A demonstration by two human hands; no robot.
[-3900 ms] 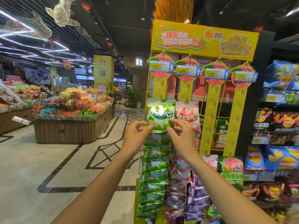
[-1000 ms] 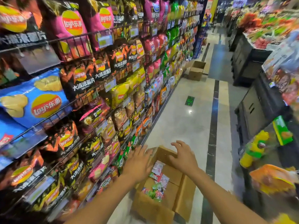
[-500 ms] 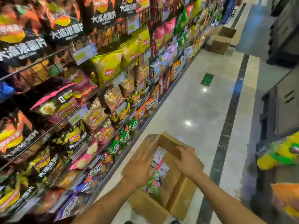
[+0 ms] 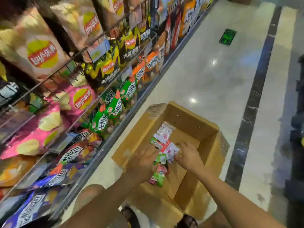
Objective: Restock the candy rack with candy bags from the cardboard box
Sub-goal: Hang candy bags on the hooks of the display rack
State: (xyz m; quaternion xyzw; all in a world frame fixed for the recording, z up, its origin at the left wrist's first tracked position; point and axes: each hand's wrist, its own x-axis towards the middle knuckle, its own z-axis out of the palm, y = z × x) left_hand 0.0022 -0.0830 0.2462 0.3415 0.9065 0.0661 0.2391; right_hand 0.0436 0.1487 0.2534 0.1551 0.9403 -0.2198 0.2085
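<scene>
Bent over, reaching down and forward with both forearms into the box, open-topped, set on the floor. Left hand in over the near left wall, palm down, fingers stretched toward the middle. Right hand in from the near right, back of the hand up, fingers bent downward.

Hemmed in on the left by the shelf packed with chip bags, just beside the box's left flap. Open floor to the right and past the far wall. Bare cardboard bottom across the right half of the box.

Left grip apart: straight fingers lying on the bags, touching a green one, curled round nothing. Right grip half closed at the edge of a white-and-pink bag; clamped on it or only touching, cannot tell through the blur. Bags heaped in a loose strip down the middle of the box, green, red and white, all inside its walls.
</scene>
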